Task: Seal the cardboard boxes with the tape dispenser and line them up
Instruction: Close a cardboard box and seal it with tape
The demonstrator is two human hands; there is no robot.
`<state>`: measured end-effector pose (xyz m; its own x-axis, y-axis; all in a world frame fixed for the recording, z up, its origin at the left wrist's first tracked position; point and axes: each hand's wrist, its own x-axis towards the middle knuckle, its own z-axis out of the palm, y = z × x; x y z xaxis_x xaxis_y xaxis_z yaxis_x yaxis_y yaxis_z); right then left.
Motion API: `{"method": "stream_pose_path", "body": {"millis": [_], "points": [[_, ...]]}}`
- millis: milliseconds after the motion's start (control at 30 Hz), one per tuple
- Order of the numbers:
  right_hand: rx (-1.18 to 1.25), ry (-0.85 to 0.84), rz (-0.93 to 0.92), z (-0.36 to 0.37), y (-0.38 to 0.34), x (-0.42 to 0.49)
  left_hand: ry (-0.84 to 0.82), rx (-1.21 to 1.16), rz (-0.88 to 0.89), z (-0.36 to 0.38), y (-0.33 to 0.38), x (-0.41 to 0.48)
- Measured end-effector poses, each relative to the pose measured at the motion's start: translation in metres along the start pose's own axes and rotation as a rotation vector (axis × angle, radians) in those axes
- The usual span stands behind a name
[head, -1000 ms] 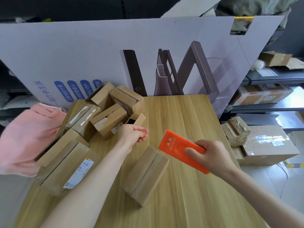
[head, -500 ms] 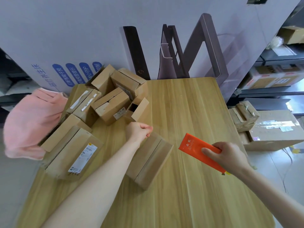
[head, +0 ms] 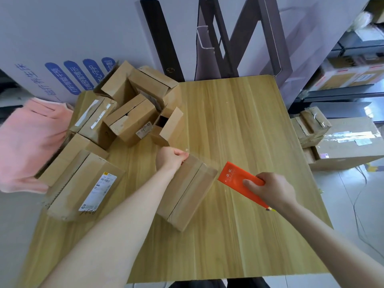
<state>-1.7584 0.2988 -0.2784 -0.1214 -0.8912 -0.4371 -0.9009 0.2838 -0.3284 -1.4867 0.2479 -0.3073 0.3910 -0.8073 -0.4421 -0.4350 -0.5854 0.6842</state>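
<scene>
Cardboard box (head: pixel 187 192) lies near the middle of the table (head: pixel 239 121), its centre seam facing up. The unsealed pile (head: pixel 128 119) is heaped at 10 o'clock.

My left hand (head: pixel 171 159) sits at the box's 11 o'clock end with its fingers curled tight. They seem to pinch the end of the clear tape (head: pixel 187 151), which shows only as a faint glint. My right hand (head: pixel 272 190) is at the box's 3 o'clock, fingers wrapped over the orange tape dispenser (head: pixel 234 177); its thumb is hidden.

I judge the box to be light, stiff along its edges but soft at the flaps, and likely to skid on the smooth wood. I would pin it down at the far end or by the corners, never on the seam, before dragging the dispenser along it.
</scene>
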Motion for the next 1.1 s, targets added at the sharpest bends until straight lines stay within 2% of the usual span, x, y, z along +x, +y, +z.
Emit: {"method": "stream_pose_path", "body": {"millis": [267, 367, 467, 567, 767, 1000, 1100], "points": [[-0.068, 0.026, -0.008, 0.009, -0.01, 0.009, 0.012, -0.021, -0.133, 0.009, -0.014, 0.008], [-0.057, 0.018, -0.014, 0.012, -0.009, 0.008, 0.13, 0.046, 0.06, 0.011, -0.025, 0.001], [-0.081, 0.036, -0.026, 0.011, -0.011, 0.009, 0.025, 0.084, 0.164, 0.024, -0.032, -0.011], [-0.18, 0.09, -0.067, 0.007, -0.018, 0.009, -0.001, 0.189, 0.167, 0.031, -0.039, -0.016], [-0.444, 0.147, -0.157, -0.006, -0.043, 0.003, 0.043, 0.125, 0.112, 0.036, -0.034, -0.024], [-0.396, 0.12, -0.08, -0.018, -0.067, 0.015, 0.157, 0.023, 0.069, 0.047, -0.025, -0.042], [-0.442, 0.098, -0.114, -0.008, -0.074, 0.021, 0.191, 0.001, 0.075, 0.049, -0.025, -0.044]]}}
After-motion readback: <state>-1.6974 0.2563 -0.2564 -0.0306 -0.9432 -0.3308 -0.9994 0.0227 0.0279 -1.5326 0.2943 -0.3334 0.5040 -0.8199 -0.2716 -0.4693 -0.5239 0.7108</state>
